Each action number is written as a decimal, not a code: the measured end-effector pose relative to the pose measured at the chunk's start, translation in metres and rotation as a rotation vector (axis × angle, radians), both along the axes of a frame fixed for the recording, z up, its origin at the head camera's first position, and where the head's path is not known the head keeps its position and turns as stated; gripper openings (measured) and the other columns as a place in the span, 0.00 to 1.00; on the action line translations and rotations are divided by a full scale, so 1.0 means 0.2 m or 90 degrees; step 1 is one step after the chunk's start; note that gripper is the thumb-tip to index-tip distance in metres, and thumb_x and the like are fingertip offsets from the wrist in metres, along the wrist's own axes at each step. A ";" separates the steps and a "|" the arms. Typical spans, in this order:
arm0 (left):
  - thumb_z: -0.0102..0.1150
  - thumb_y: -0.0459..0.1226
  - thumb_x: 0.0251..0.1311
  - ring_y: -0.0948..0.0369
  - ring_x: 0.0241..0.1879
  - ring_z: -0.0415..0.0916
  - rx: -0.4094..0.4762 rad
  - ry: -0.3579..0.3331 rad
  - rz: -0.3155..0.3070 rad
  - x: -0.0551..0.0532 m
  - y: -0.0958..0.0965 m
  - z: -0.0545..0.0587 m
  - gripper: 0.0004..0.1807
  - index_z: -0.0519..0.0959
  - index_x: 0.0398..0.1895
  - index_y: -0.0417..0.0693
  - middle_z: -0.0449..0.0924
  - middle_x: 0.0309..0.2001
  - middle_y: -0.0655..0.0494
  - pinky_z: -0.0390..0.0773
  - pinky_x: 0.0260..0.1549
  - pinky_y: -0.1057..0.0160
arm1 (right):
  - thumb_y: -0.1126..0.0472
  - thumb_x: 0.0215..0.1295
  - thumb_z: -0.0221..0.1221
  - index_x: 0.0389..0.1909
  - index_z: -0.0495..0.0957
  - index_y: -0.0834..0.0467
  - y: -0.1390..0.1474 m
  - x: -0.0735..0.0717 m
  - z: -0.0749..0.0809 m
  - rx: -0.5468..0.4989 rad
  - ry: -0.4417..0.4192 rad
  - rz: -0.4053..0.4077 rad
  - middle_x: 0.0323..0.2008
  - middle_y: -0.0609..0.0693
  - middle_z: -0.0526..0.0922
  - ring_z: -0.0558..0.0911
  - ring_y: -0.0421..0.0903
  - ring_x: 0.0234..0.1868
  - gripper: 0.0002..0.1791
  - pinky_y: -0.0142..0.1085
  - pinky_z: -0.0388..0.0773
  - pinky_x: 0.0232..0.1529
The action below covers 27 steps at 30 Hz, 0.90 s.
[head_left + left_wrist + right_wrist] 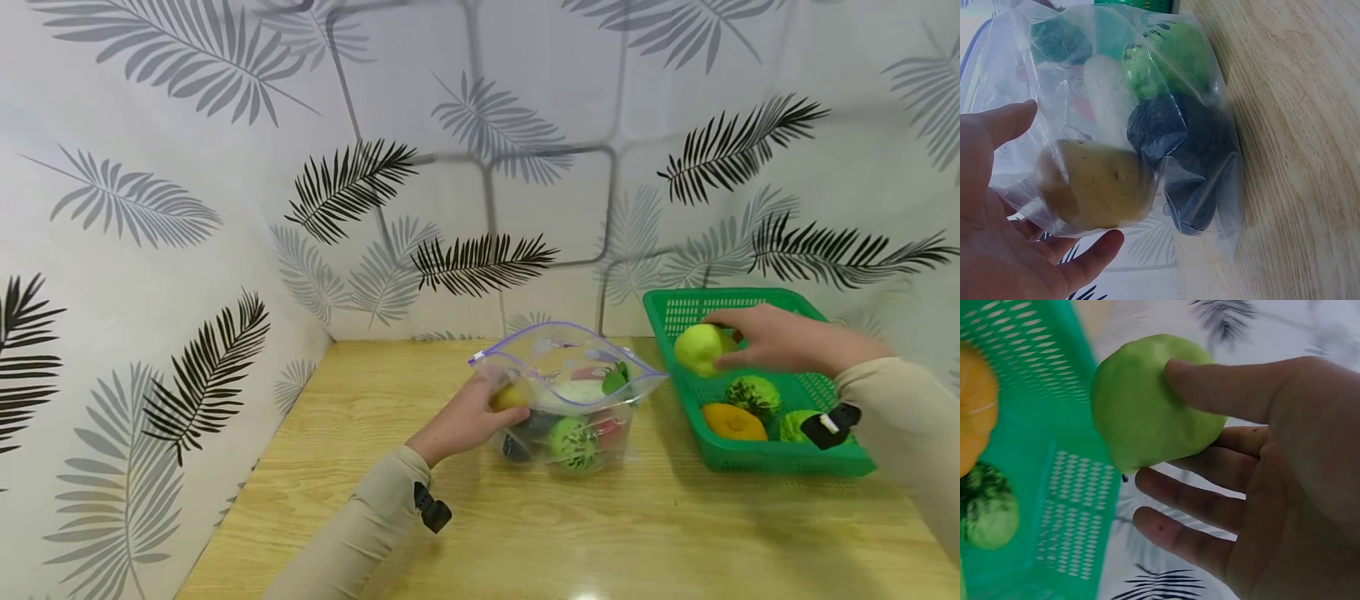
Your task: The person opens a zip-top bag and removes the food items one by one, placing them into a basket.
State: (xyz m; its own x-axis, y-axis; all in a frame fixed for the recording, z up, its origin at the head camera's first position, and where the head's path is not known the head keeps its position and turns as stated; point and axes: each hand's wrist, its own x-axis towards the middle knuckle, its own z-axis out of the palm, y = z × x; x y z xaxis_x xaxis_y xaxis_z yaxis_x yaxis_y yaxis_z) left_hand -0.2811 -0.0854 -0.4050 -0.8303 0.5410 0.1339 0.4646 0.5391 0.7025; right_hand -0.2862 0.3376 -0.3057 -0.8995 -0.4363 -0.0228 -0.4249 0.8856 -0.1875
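Note:
My left hand grips the left end of a clear zip bag, thumb in front and fingers behind the plastic. Inside, beside that hand, is a brown-yellow potato. Dark, blackish produce, a green streaked gourd, a long white vegetable with green leaves and something red fill the rest. The bag's purple-edged mouth gapes upward. My right hand pinches a roundish light-green fruit with a short dark stem, over the green basket.
In the basket lie an orange pumpkin, a green streaked gourd and another green one partly behind the right wrist strap. A leaf-patterned wall covering rises behind the wooden table.

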 end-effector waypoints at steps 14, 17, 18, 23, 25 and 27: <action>0.60 0.51 0.70 0.60 0.35 0.69 0.021 -0.021 -0.013 0.00 -0.04 -0.01 0.20 0.73 0.57 0.52 0.69 0.45 0.55 0.71 0.33 0.61 | 0.63 0.61 0.66 0.64 0.69 0.74 0.00 -0.18 -0.24 0.078 -0.102 0.026 0.54 0.67 0.80 0.79 0.51 0.43 0.33 0.44 0.76 0.39; 0.60 0.51 0.69 0.60 0.36 0.69 0.022 -0.013 -0.013 -0.01 -0.04 -0.01 0.22 0.72 0.59 0.52 0.70 0.45 0.55 0.71 0.33 0.61 | 0.65 0.61 0.65 0.65 0.67 0.76 -0.01 -0.20 -0.26 0.085 -0.105 0.021 0.55 0.70 0.79 0.79 0.54 0.45 0.33 0.46 0.77 0.41; 0.60 0.51 0.69 0.60 0.35 0.70 0.020 -0.011 -0.012 -0.01 -0.04 -0.01 0.23 0.71 0.60 0.51 0.70 0.45 0.55 0.72 0.33 0.61 | 0.65 0.61 0.64 0.66 0.66 0.76 -0.01 -0.20 -0.27 0.089 -0.108 0.018 0.55 0.71 0.78 0.80 0.56 0.47 0.34 0.48 0.77 0.42; 0.59 0.53 0.70 0.60 0.33 0.69 -0.005 -0.011 -0.004 0.00 -0.03 0.00 0.23 0.73 0.61 0.52 0.69 0.44 0.53 0.71 0.33 0.60 | 0.64 0.66 0.61 0.71 0.56 0.78 0.00 -0.21 -0.30 0.109 -0.161 -0.015 0.63 0.78 0.69 0.74 0.72 0.60 0.39 0.60 0.74 0.55; 0.59 0.53 0.69 0.61 0.36 0.70 -0.012 -0.013 -0.002 0.00 -0.03 0.00 0.25 0.73 0.63 0.54 0.69 0.46 0.54 0.72 0.36 0.61 | 0.63 0.68 0.59 0.72 0.52 0.78 0.01 -0.21 -0.31 0.117 -0.192 -0.025 0.65 0.79 0.65 0.69 0.75 0.64 0.40 0.64 0.70 0.60; 0.59 0.54 0.69 0.61 0.38 0.71 -0.019 -0.015 0.001 0.00 -0.02 0.00 0.24 0.73 0.62 0.54 0.69 0.48 0.55 0.73 0.38 0.60 | 0.61 0.69 0.58 0.73 0.49 0.78 0.01 -0.21 -0.31 0.121 -0.216 -0.028 0.67 0.80 0.62 0.65 0.77 0.66 0.41 0.66 0.66 0.62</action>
State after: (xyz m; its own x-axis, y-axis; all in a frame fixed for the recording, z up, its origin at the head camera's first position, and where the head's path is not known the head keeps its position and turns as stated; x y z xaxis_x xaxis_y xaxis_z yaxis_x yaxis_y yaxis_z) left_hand -0.2809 -0.0896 -0.4045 -0.8335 0.5437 0.0986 0.4480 0.5605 0.6966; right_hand -0.3274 0.3400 -0.3676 -0.8446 -0.3571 -0.3988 -0.3283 0.9340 -0.1410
